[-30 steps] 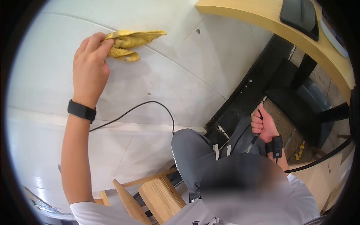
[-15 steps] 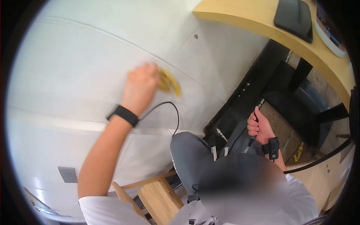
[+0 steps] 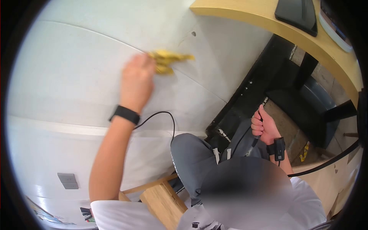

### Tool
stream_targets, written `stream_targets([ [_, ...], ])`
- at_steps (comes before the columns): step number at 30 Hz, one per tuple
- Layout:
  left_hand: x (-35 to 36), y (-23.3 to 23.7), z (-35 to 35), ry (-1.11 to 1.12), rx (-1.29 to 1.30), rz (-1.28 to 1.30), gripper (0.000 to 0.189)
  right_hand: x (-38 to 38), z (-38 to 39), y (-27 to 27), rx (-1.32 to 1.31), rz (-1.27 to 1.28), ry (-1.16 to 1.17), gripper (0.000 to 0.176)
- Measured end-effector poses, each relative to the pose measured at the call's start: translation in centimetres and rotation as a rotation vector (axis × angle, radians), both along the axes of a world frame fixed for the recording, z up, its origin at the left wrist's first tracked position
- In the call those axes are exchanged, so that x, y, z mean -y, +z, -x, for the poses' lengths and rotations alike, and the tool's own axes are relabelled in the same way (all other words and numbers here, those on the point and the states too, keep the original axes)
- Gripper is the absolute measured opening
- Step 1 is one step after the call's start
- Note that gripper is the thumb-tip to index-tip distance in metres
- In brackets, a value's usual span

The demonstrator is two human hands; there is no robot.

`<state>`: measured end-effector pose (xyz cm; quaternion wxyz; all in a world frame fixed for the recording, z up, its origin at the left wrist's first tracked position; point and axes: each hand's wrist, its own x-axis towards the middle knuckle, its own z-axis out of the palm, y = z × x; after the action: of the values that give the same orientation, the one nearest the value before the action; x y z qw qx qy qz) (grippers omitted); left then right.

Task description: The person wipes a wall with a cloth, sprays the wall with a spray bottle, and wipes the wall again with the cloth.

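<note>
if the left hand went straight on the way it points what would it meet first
The left hand meets the cloth it grips first; past that, bare wall, then probably the shelf, though blur leaves the line rough.

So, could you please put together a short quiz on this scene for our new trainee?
1. Multiple choice: what does the left hand hold against the white wall?
A) a yellow cloth
B) a blue sponge
C) a paint roller
2. True or false: the right hand is open and empty.
3. Fill in the missing word: around the left wrist sits a black ____.

Key
1. A.
2. False: it is closed around a black cable above the lap.
3. wristband.
</note>
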<state>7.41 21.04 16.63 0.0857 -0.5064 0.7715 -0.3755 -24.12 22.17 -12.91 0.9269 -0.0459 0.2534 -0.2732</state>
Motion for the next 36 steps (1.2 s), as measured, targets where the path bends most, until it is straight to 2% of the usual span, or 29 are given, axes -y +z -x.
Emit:
stream_targets([
  [3, -0.2, -6.0, 0.6, 0.09, 0.026, -0.302, 0.021, -0.2, -0.1, -0.2, 0.017, 0.002, -0.005, 0.045],
  [6, 1.4, -5.0, 1.9, 0.084, -0.025, -0.261, 0.019, -0.2, 0.0, -0.3, 0.02, -0.011, -0.005, 0.045],
  [8, 3.4, -1.1, 1.5, 0.057, 0.045, -0.089, 0.021, -0.2, 0.0, -0.1, 0.002, -0.029, -0.001, 0.046],
  [10, 5.0, 6.4, 1.8, -0.06, 0.115, 0.072, 0.036, 0.0, -0.1, -0.4, -0.004, -0.011, 0.002, 0.046],
  [12, 6.0, 13.0, 2.1, -0.081, 0.127, 0.248, 0.04, -0.3, -0.1, -0.7, -0.002, 0.002, 0.002, 0.047],
  [13, 6.2, 14.7, 2.5, -0.118, 0.164, 0.327, 0.038, -0.2, 0.0, -0.6, -0.014, 0.0, 0.003, 0.047],
  [15, 6.5, 14.2, 2.8, -0.11, 0.123, 0.38, 0.038, 0.0, -0.1, -0.5, -0.02, -0.003, 0.001, 0.047],
  [16, 6.6, 12.7, 2.6, -0.102, 0.101, 0.38, 0.039, 0.1, -0.1, -0.6, -0.006, -0.007, 0.012, 0.047],
  [18, 6.4, 7.1, 2.8, -0.056, 0.052, 0.301, 0.041, 0.0, 0.0, -0.5, 0.005, -0.023, 0.007, 0.046],
  [19, 6.2, 3.2, 2.7, -0.05, -0.008, 0.209, 0.038, 0.1, 0.0, -0.1, 0.002, -0.022, 0.007, 0.046],
  [21, 4.7, -6.6, 1.0, 0.06, -0.118, -0.063, 0.021, -0.1, 0.0, 0.0, -0.002, -0.028, 0.011, 0.046],
  [23, 1.5, -14.8, 0.0, 0.02, -0.01, -0.209, 0.02, 0.0, 0.0, 0.0, 0.002, 0.0, -0.007, 0.046],
  [24, 0.2, -17.6, -0.6, -0.018, 0.165, -0.31, 0.018, 0.0, 0.0, 0.1, -0.002, 0.004, -0.011, 0.046],
  [25, -0.4, -18.6, -0.3, -0.058, 0.342, -0.413, 0.016, 0.0, 0.0, 0.1, 0.004, 0.004, -0.007, 0.046],
  [27, -0.4, -19.4, -0.9, -0.048, 0.295, -0.507, 0.015, -0.2, 0.2, 0.0, 0.006, -0.008, 0.003, 0.047],
  [29, 0.4, -17.7, -0.8, -0.04, 0.251, -0.59, 0.014, -0.1, 0.2, -0.1, 0.024, 0.005, 0.004, 0.046],
  [31, 1.9, -13.7, -0.7, -0.049, 0.162, -0.454, 0.011, -0.1, 0.1, -0.7, 0.02, 0.012, 0.009, 0.046],
  [32, 3.3, -11.4, -0.3, -0.022, 0.032, -0.358, 0.01, 0.0, 0.0, -0.8, 0.018, 0.015, 0.016, 0.046],
  [33, 4.2, -8.8, 0.5, -0.025, 0.003, -0.205, 0.009, 0.1, 0.0, -0.8, 0.012, 0.009, 0.035, 0.046],
  [36, 7.4, -0.1, 2.8, -0.067, 0.126, -0.11, 0.011, -0.1, 0.1, -0.6, 0.035, 0.018, 0.042, 0.046],
])
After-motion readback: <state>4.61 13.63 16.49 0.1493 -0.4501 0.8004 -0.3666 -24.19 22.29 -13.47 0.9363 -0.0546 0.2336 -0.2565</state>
